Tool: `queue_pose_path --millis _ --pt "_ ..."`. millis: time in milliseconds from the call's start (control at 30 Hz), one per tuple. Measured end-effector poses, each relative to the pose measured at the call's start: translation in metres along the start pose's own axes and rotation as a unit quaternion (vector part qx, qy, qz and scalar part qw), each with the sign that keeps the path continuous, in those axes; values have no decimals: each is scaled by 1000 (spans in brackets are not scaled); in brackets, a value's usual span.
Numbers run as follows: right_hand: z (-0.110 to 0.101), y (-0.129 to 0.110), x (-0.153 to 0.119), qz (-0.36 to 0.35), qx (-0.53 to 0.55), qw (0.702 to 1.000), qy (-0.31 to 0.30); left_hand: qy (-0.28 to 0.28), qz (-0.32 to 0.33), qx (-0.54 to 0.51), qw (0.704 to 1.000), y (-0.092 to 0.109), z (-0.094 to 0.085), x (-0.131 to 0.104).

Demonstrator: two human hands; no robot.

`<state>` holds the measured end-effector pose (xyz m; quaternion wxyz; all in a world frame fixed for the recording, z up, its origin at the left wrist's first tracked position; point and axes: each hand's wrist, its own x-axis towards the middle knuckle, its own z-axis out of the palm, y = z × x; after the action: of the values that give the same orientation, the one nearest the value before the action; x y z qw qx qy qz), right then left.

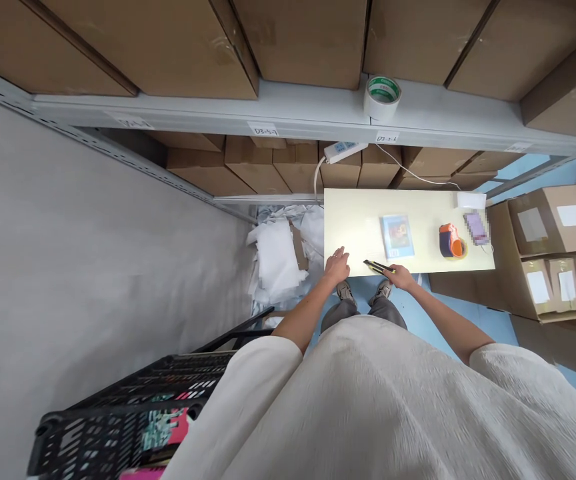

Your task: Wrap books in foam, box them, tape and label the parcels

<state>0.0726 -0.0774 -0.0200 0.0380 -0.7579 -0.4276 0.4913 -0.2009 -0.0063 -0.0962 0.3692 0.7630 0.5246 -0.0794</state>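
My left hand [337, 265] rests on the near left part of a pale yellow table [353, 207], fingers stretched out, holding nothing. In my right hand [401, 276] is a yellow and black box cutter [379, 267], its tip pointing left over the table's near edge. A flat blue item with a colourful picture [397, 236], seemingly in clear wrap, lies on the table beyond the cutter. To its right stands an orange and dark tape dispenser [451, 241]. A purple phone-like item [477, 228], partly pixelated, lies near a small white box [471, 200] at the far right corner.
Shelves with cardboard boxes [313, 40] rise behind the table; a tape roll [383, 97] sits on the shelf edge. A power strip [345, 151] hangs below. White packing sheets [278, 257] pile up at left. A black crate [118, 427] is behind left; cartons [553, 220] stack at right.
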Motion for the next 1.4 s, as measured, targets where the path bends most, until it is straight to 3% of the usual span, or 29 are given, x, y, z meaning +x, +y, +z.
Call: queue_pose_path --millis 100,200,400,700,900,1000,1100,1267,1400 --pt "-5 2 -5 8 21 1000 10 6 -2 -7 1000 1 -2 0" --pt "-15 -2 -5 -5 71 995 64 2 -6 -11 1000 3 -4 1" --pt "-39 -20 4 -20 225 966 123 -3 -8 10 1000 6 -11 1" --pt "-59 -21 -10 -114 289 946 96 4 -33 -5 999 15 -16 0" --pt "-83 -18 -22 -163 311 934 67 58 -66 16 996 34 -17 9" --pt "-111 -19 -19 -170 298 934 102 79 -46 1 996 53 -18 19" --pt "-152 -22 -11 -188 258 932 171 78 -19 -13 997 76 -19 31" --pt "-242 -35 13 -274 213 899 266 65 10 -6 998 114 -20 52" --pt "-318 -50 36 -363 84 860 350 62 13 2 998 140 -19 71"
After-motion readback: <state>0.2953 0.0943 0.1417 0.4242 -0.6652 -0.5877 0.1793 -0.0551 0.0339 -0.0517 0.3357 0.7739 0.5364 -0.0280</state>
